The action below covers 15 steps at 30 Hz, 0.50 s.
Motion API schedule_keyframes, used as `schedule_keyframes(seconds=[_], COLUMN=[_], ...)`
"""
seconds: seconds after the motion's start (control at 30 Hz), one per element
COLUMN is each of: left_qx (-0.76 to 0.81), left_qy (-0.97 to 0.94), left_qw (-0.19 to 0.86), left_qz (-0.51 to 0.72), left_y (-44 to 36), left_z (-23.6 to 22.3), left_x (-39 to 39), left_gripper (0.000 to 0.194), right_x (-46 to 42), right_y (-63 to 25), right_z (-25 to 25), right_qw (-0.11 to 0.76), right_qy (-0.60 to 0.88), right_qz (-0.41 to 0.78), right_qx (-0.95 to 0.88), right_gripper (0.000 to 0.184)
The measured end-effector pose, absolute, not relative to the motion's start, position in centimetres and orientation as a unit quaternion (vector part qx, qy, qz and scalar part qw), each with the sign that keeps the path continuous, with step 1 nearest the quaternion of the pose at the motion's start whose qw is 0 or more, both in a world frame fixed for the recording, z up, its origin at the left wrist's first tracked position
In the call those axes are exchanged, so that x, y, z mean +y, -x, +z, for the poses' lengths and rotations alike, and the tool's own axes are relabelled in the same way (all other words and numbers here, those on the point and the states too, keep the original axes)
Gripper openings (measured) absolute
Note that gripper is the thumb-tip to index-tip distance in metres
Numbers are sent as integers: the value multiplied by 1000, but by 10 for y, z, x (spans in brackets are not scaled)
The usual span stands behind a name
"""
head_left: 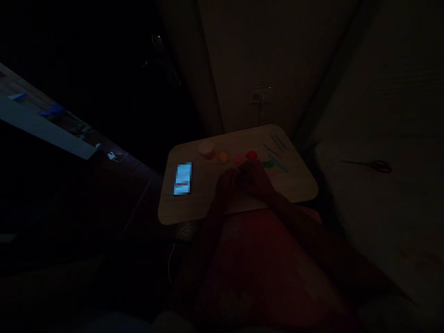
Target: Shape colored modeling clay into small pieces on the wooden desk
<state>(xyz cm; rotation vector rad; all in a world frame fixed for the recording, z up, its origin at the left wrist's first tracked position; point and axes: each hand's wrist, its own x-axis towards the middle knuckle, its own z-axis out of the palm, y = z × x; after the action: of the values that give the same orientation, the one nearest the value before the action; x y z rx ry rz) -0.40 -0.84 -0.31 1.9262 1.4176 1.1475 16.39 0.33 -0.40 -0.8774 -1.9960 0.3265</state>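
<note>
In the dim light my left hand (227, 181) and my right hand (257, 179) meet over the near half of a small wooden table (197, 203). Fingers of both are curled together, and whatever lies between them is too dark to make out. Just beyond the fingertips sit a red lump (251, 155), a pink lump (238, 158) and an orange lump (223, 157), which look like modelling clay. A green lump (268, 164) is right of my right hand, beside a teal stick-like tool (279, 163).
A lit phone (182, 178) lies at the table's left. A round pinkish tub (207, 150) stands behind it. Several thin sticks (279, 141) lie at the far right corner. Scissors (380, 166) rest on a pale surface to the right. A wall socket (255, 96) holds a plug.
</note>
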Motion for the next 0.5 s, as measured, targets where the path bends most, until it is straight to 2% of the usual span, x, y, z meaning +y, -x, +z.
schedule_keyframes(seconds=[0.23,0.5], left_qx=[539,548], left_qy=[-675,-674], left_qw=[293,296], left_qz=[410,397], left_y=[2,-4], left_z=[-3,-2], left_x=[-13,-19], left_gripper=[41,38], right_x=[-3,-14], right_y=[-163,-168], right_z=[-6,2], right_qw=[417,388], right_qy=[360,369], right_qz=[80,37], right_qx=[-831,-844], right_gripper=[19,19])
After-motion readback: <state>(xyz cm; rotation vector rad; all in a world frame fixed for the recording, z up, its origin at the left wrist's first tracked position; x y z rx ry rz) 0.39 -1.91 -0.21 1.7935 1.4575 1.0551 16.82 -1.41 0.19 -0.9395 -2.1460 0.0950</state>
